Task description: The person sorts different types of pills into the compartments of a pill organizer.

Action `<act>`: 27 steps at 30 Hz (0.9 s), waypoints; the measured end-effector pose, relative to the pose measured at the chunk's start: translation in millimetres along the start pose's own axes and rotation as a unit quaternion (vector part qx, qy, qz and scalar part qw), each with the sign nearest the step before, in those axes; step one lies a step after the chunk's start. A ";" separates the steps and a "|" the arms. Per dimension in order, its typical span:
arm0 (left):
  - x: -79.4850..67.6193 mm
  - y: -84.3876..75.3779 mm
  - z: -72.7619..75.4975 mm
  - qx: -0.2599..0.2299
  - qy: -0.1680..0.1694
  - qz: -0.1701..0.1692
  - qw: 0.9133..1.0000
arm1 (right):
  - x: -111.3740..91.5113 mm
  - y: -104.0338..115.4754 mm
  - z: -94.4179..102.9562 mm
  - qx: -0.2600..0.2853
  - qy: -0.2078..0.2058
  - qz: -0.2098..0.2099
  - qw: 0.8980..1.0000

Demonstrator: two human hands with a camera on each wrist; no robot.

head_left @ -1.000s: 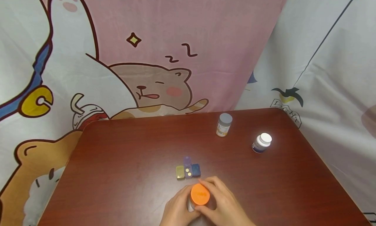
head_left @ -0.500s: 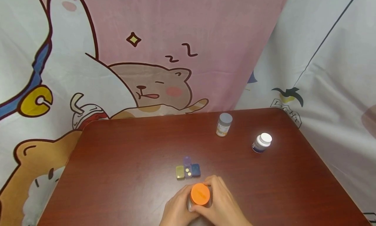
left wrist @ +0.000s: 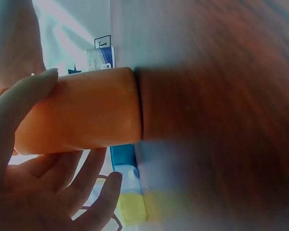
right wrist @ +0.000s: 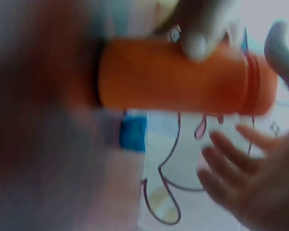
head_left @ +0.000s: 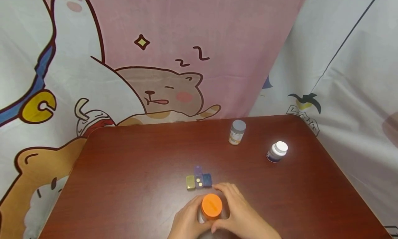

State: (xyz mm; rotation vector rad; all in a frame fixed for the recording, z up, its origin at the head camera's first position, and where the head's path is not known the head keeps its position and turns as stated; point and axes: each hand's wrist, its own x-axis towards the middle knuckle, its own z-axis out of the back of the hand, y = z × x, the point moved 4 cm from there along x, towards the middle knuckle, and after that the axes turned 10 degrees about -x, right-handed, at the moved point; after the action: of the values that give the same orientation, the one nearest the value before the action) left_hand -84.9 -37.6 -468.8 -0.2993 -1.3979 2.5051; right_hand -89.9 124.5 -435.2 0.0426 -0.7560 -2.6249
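An orange pill bottle with an orange cap stands upright on the table, seen from above in the head view. My left hand holds it from the left, with thumb and fingers around its body. My right hand is spread around the cap's right side, its fingers apart from the cap. In the right wrist view a gap shows between the right hand and the bottle. Just beyond the bottle lies a small pill organizer with yellow, purple and blue boxes; the purple lid is up and two pale pills lie inside.
A white bottle with a grey cap stands near the table's back edge. To its right is a white bottle with a white cap and a dark label band. A cartoon-printed cloth hangs behind the brown table.
My right hand's fingers have come off the cap and opened to the right, after twisting around on it. The left hand and the bottle have stayed in place.
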 end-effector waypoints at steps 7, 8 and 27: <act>-0.5 0.0 -1.1 0.023 -0.027 -0.014 0.999 | 6.9 -19.9 17.2 0.062 0.025 0.123 0.990; -0.4 -0.3 -1.1 0.024 -0.029 -0.015 0.999 | 9.0 -22.3 19.0 0.076 0.029 0.135 0.987; 0.2 -1.7 0.8 0.018 -0.013 -0.008 1.000 | 29.1 -32.8 10.2 0.209 0.097 0.130 0.964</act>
State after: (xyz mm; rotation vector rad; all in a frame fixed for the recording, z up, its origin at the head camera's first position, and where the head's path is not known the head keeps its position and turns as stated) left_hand -85.2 -37.3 -467.0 -0.2474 -1.3571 2.5279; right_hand -130.3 143.5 -441.1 0.2942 -1.1461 -2.1395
